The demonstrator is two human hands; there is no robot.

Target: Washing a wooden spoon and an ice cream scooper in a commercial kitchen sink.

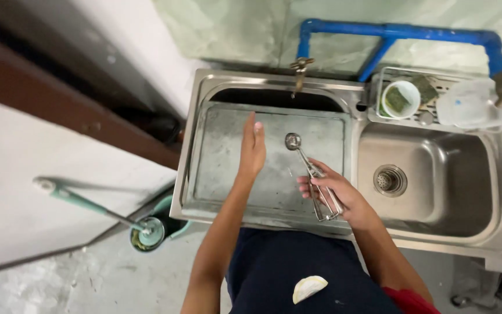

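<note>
Right hand (335, 195) grips the scoop (309, 168) left of the drain (389, 179), left hand (253, 148) flat open; I'd keep the bowl under the tap (300, 72).

No packages, labels, signs or screens anywhere in view.

At centre frame, the right hand (333, 192) grips a metal scoop (312, 174) over the steel sink (437, 244). The left hand (253, 148) hovers flat beside it, fingers straight.
</note>
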